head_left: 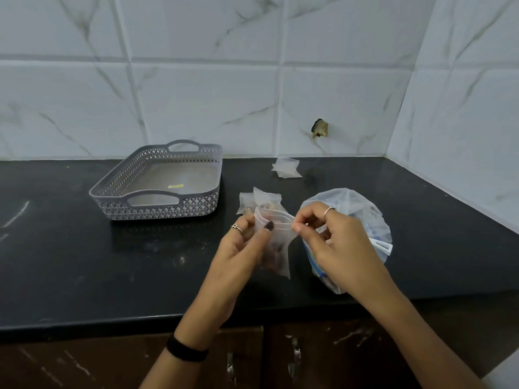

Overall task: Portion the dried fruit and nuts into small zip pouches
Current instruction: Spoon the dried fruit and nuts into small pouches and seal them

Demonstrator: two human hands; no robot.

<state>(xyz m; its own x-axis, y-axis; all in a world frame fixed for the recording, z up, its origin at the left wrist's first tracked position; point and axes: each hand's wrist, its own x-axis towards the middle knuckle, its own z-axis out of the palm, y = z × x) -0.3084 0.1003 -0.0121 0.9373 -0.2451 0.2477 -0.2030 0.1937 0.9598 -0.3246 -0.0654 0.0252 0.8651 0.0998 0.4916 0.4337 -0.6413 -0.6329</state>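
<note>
A small translucent zip pouch point(276, 248) with dark dried fruit and nuts in its lower half hangs above the black counter. My left hand point(241, 248) pinches the left end of its zip strip, thumb in front. My right hand point(331, 240) pinches the right end of the same strip. Just behind the held pouch lie filled small pouches point(259, 202) on the counter. A large clear bag of fruit and nuts point(365, 214) stands behind and under my right hand, partly hidden by it. A few flat small pouches point(286, 167) lie near the back wall.
A grey perforated basket point(157, 210) with two handles sits on the counter to the left, with only a yellow sticker inside. The black counter point(84, 262) ends at a front edge above brown cabinet doors. Tiled walls close the back and right.
</note>
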